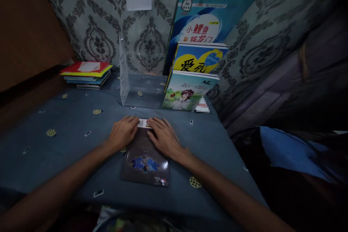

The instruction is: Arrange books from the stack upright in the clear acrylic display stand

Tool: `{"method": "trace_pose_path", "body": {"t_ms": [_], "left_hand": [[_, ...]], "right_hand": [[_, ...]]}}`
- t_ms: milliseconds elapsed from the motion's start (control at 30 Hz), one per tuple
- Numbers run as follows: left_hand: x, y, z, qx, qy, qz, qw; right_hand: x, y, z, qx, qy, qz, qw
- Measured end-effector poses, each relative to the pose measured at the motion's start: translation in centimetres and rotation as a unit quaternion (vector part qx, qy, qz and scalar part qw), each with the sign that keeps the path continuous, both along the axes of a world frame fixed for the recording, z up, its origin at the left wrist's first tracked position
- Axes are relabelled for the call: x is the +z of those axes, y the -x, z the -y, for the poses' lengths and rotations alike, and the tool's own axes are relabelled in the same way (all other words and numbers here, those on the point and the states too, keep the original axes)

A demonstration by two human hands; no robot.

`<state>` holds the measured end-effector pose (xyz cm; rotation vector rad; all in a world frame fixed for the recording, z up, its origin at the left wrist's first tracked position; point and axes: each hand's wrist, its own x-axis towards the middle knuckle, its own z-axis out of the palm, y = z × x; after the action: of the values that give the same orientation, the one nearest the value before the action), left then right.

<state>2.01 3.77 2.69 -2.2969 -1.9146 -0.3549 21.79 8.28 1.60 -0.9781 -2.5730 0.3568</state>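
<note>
The dark glossy book with a blue picture on its cover [145, 157] lies flat on the blue-grey tablecloth with small printed marks [67, 123], directly under your two hands. Its long axis runs away from you, from the near edge of the table toward the wall. The far short edge, with a light strip, is between your fingertips.

Your left hand [123, 133] rests palm down on the far left corner of the book. The fingers are loosely curled and spread a little, and they touch the cover and the cloth beside it. It does not clamp anything.

Your right hand [164, 138] lies flat on the far right part of the book, fingers stretched toward the left hand. It only presses on the cover. The two hands are close together, almost meeting at the far edge, and both are equally near to the book.

Far to the left of your left hand is a stack of thin colourful books [86, 74]. Beyond your hands stands a clear plastic book holder [136, 79], and to the right of it several children's books standing upright [195, 76].
</note>
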Motion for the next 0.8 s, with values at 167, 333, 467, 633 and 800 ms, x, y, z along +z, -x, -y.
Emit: {"method": "trace_pose_path", "body": {"t_ms": [167, 333, 467, 633, 800], "left_hand": [[-0.1, -0.3, 0.1, -0.011, -0.003, -0.036, 0.999], [0.4, -0.9, 0.3, -0.007, -0.003, -0.062, 0.998], [0.9, -1.4, 0.0, -0.026, -0.010, -0.070, 0.997], [1.3, -1.7, -0.9, -0.045, -0.004, -0.054, 0.998], [2.0, -2.9, -1.0, -0.051, 0.033, -0.082, 0.995]], "right_hand": [[-1.0, -3.4, -0.5, -0.032, -0.007, -0.034, 0.999], [-1.9, -4.8, -1.2, -0.040, 0.008, -0.114, 0.993], [-1.3, -4.7, -1.2, -0.053, 0.015, -0.127, 0.990], [-0.4, -4.9, -0.4, -0.075, 0.054, -0.153, 0.984], [-0.6, -5.1, 0.4, -0.073, 0.108, -0.194, 0.972]]}}
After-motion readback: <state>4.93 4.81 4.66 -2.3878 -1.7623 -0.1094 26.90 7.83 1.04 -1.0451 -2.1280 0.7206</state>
